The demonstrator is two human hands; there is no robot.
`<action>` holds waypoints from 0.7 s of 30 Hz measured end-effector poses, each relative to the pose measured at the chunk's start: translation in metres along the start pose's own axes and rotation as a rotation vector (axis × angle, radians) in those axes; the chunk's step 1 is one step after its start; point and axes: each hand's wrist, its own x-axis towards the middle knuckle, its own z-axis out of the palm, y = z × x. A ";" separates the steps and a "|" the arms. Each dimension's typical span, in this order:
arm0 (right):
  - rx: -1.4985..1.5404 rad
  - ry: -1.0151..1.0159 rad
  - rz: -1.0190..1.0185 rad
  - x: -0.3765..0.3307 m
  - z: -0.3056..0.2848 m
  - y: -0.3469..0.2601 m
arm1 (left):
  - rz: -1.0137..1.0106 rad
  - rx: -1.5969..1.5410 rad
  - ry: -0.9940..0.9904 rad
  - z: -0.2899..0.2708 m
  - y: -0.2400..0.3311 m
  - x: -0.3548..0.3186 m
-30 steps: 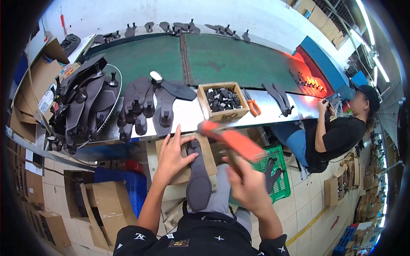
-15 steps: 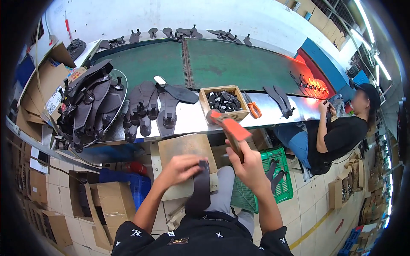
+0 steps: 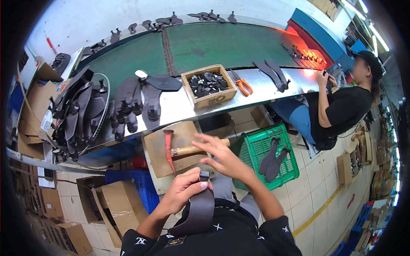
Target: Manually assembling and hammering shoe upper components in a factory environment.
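Observation:
My left hand (image 3: 184, 192) is closed around the heel end of a dark brown shoe sole (image 3: 200, 213), close to my body. The heel's black tip (image 3: 205, 175) points up and away from me, and the sole curves down over my lap. On the tan board (image 3: 188, 130) in front of me lies a hammer (image 3: 181, 150) with a red-painted head and a wooden handle. My right hand (image 3: 222, 158) hovers by the handle, its fingers spread and nothing held in them.
A wooden box (image 3: 215, 100) of small black pieces stands on the metal ledge, with orange-handled pliers (image 3: 243, 86) beside it. Heeled soles (image 3: 79, 111) pile up at left. A green crate (image 3: 285, 182) holds soles at right. A co-worker (image 3: 341, 94) sits beyond, near a glowing heater.
The hammer, raised in my right hand before, now lies on the board, let go. My left hand has brought the sole nearer my body, tilting its heel tip up. The view has shifted.

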 end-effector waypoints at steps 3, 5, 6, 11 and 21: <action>1.506 0.175 0.304 -0.043 -0.012 -0.040 | -0.183 -0.113 -0.134 0.017 -0.005 0.007; 1.536 0.190 0.471 -0.070 -0.010 -0.050 | -0.247 -0.249 -0.217 0.033 -0.005 0.014; 1.548 0.230 0.533 -0.076 -0.014 -0.056 | -0.300 -0.379 -0.272 0.041 -0.003 0.018; 1.591 0.319 0.610 -0.104 -0.028 -0.050 | -0.424 -0.374 -0.342 0.070 -0.010 0.034; 1.575 0.472 0.381 -0.134 -0.026 -0.007 | -0.391 -0.502 -0.321 0.115 -0.016 0.059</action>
